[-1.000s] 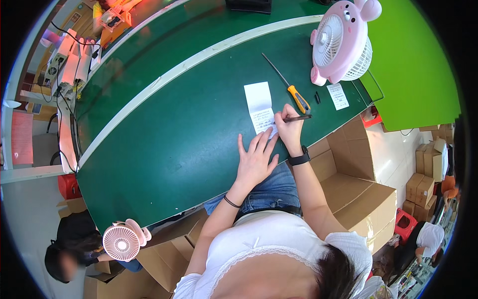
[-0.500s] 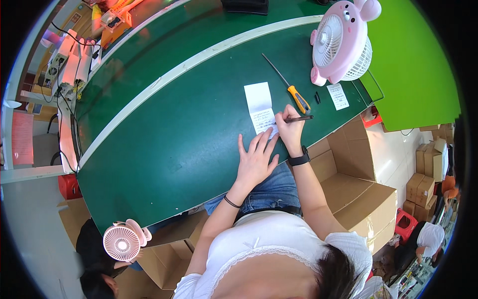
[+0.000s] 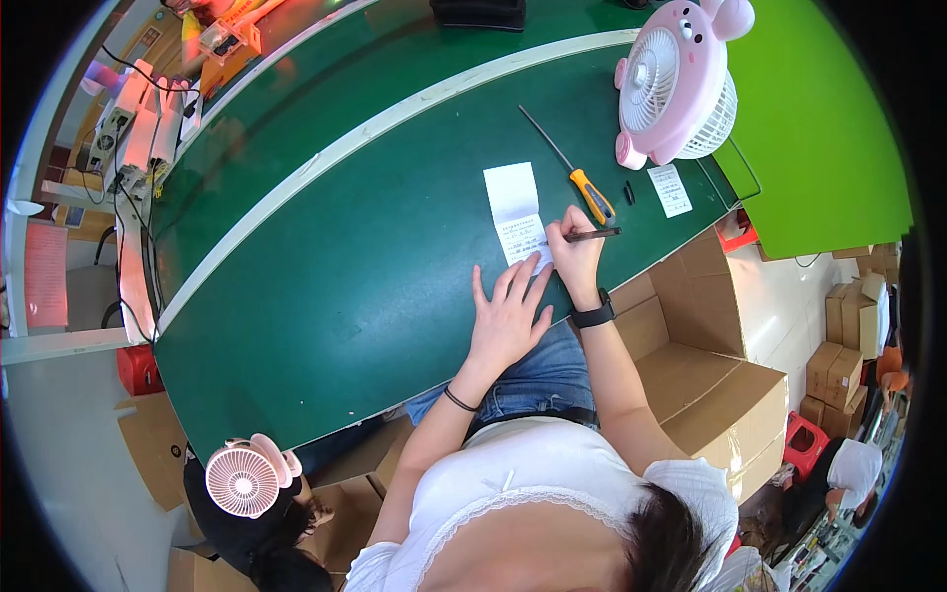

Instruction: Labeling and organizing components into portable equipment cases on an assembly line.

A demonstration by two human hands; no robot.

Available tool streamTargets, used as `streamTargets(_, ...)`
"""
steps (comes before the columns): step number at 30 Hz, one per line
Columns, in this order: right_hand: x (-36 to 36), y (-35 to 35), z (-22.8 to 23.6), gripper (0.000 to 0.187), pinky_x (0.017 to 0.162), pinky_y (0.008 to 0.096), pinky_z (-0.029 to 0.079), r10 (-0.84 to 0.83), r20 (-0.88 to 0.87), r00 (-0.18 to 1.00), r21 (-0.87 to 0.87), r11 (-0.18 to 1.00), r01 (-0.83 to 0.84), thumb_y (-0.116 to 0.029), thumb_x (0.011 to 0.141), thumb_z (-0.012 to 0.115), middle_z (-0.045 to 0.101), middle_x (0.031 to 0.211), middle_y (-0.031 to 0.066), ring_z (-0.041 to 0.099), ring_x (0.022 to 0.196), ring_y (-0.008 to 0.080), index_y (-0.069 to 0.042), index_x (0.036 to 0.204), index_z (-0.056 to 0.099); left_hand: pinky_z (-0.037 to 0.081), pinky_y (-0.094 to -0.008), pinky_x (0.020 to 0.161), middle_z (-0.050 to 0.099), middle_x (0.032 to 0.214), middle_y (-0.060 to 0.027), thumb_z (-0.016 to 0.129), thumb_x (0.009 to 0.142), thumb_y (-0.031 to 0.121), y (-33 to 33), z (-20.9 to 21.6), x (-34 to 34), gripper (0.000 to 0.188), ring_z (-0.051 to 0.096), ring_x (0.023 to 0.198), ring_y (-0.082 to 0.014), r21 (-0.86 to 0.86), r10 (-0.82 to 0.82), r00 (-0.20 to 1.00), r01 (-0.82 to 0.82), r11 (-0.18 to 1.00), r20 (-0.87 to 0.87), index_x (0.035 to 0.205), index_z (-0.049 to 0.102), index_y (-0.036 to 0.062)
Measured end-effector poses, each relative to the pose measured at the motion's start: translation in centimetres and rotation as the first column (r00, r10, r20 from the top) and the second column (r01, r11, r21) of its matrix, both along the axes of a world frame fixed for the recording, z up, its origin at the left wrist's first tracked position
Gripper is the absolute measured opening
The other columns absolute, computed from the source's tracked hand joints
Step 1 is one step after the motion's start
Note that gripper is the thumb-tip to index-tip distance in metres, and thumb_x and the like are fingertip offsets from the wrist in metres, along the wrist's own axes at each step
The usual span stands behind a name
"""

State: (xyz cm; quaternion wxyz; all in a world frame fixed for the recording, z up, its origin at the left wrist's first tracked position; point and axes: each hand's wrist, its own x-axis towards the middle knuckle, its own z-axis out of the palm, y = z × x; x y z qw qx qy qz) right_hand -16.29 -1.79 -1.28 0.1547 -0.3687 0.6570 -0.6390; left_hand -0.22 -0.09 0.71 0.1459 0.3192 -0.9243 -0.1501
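A folded-open white paper slip (image 3: 512,192) lies on the green table, its lower half bearing handwriting. My left hand (image 3: 507,314) rests with fingers spread, the fingertips pressing the slip's lower edge. In my right hand (image 3: 575,259) is a dark pen (image 3: 597,234), pinched between thumb and fingers with its tip over the right side of the lower half. Just beyond that hand lies a screwdriver (image 3: 590,196) with an orange and black handle. A small black pen cap (image 3: 629,192) and a second written slip (image 3: 671,190) are to its right.
A pink animal-shaped fan (image 3: 659,94) stands at the back right beside a bright green board (image 3: 819,148). Another small pink fan (image 3: 243,480) is at the table's near left corner. Open cardboard boxes (image 3: 710,395) stand beside me. A person in black (image 3: 232,508) bends at the lower left.
My hands stay almost in place, the pen still on the slip. At the lower left, the person in black has shifted to the right, beneath the small fan.
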Motion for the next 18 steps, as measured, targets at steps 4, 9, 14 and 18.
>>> streamTargets(4, -0.3, 0.0, -0.6, 0.027, 0.048, 0.0242, 0.033, -0.002, 0.039, 0.999, 0.003, 1.000, 0.001, 0.007, 0.079, 0.060, 0.038, 0.058, -0.0019, 0.037, 0.057, 0.0038, -0.003, 0.066, 0.039, 0.014, -0.0694, 0.112, 0.039, 0.150, -0.0031, 0.063, 0.087, 0.035, 0.0, 0.2, 0.0, 0.061, 0.037, 0.135, -0.0206, -0.002, -0.002, 1.000, 0.002, 1.000, -0.001, 0.142, 0.047, 0.0175)
streamTargets(9, -0.4, 0.1, -0.7, 0.028, 0.048, 0.0241, 0.033, 0.002, -0.009, 1.000, 0.031, 1.000, -0.001, 0.007, 0.079, 0.061, 0.038, 0.058, -0.0019, 0.037, 0.056, 0.0038, -0.004, 0.066, 0.039, 0.014, -0.0690, 0.112, 0.039, 0.150, -0.0032, 0.063, 0.087, 0.036, 0.0, 0.1, 0.0, 0.060, 0.037, 0.135, -0.0205, -0.004, -0.001, 1.000, 0.001, 1.000, -0.006, 0.142, 0.048, 0.0175)
streamTargets(14, -0.3, -0.1, -0.7, 0.028, 0.048, 0.0239, 0.033, -0.010, 0.003, 1.000, 0.004, 1.000, 0.010, 0.008, 0.079, 0.060, 0.038, 0.057, -0.0021, 0.037, 0.056, 0.0039, -0.004, 0.066, 0.038, 0.015, -0.0687, 0.112, 0.039, 0.150, -0.0035, 0.063, 0.087, 0.036, 0.0, 0.1, 0.0, 0.059, 0.038, 0.135, -0.0205, -0.014, -0.001, 1.000, 0.001, 1.000, -0.009, 0.141, 0.049, 0.0173)
streamTargets(18, -0.3, -0.1, -0.8, 0.028, 0.048, 0.0239, 0.033, -0.007, 0.050, 0.999, -0.009, 1.000, 0.007, 0.009, 0.079, 0.060, 0.037, 0.058, -0.0023, 0.037, 0.056, 0.0039, -0.004, 0.066, 0.038, 0.015, -0.0687, 0.112, 0.040, 0.149, -0.0035, 0.063, 0.086, 0.036, 0.0, 0.1, 0.0, 0.060, 0.038, 0.134, -0.0206, -0.018, 0.000, 1.000, 0.000, 1.000, -0.011, 0.141, 0.049, 0.0172)
